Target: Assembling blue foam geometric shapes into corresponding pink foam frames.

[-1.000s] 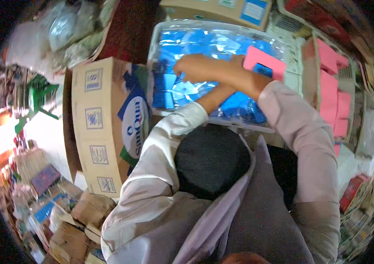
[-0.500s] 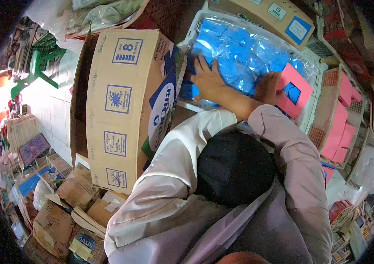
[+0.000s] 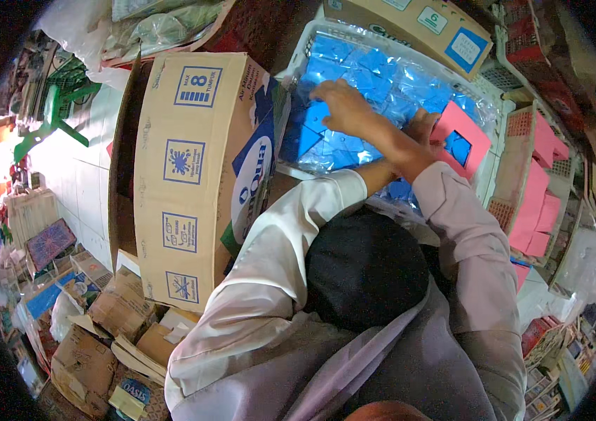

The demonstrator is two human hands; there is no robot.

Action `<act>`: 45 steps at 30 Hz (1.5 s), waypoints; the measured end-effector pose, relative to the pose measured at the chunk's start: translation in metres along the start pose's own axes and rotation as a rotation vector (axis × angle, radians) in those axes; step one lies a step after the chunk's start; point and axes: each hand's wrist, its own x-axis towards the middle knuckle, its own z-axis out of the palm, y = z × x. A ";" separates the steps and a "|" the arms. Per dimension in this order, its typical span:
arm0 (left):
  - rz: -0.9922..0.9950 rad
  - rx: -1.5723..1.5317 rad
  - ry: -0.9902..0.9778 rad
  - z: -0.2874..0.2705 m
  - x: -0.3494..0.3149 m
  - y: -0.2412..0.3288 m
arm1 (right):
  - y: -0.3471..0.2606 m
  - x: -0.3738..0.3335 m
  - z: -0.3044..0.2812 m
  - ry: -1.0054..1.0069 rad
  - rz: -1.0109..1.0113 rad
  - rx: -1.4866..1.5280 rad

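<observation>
My forearms cross over a white plastic basket (image 3: 505,116) lined with flat blue pieces in clear plastic (image 3: 389,77). My right hand (image 3: 347,109) reaches to the basket's left part, fingers bent and thumb apart, with nothing visible in it. Just below that hand lie a blue square piece and a blue triangular piece (image 3: 306,142). The left hand (image 3: 422,126) comes out from under my right forearm. Its fingers are closed at the left edge of a pink card frame (image 3: 477,144) with a square opening, partly hiding their grip.
A large cardboard box (image 3: 182,182) stands left of the basket, another carton (image 3: 417,31) behind it. To the right, pink pieces (image 3: 536,207) fill a basket (image 3: 501,210). A green stool (image 3: 52,119) is at far left; torn cartons (image 3: 84,368) lie lower left.
My right hand has lifted off the blue pieces and its spread fingers have bent, uncovering the blue pieces below. The left hand stays at the pink frame. The view has shifted slightly.
</observation>
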 end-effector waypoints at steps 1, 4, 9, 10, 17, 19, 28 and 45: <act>0.001 0.001 0.006 0.000 0.000 0.000 | -0.002 0.000 -0.002 0.003 0.000 -0.004; 0.004 -0.005 0.010 0.002 0.004 -0.001 | -0.009 0.002 -0.005 -0.178 0.037 -0.132; -0.020 -0.272 0.024 0.008 0.003 -0.034 | 0.036 0.008 -0.024 0.004 -0.100 0.288; -0.008 -0.296 -0.002 0.003 0.009 -0.020 | 0.054 -0.002 -0.045 0.060 -0.044 0.359; -0.434 -0.247 -0.222 -0.052 0.024 -0.014 | 0.111 -0.088 -0.173 -0.137 0.157 0.488; -0.641 -0.547 -0.372 -0.057 0.029 -0.009 | 0.126 -0.121 -0.170 -0.020 0.251 0.596; -0.689 -0.698 -0.454 -0.064 0.029 0.003 | 0.156 -0.137 -0.124 -0.220 0.080 0.377; -0.388 -0.472 -0.257 -0.024 0.002 -0.030 | 0.058 -0.045 -0.073 -0.036 -0.082 0.124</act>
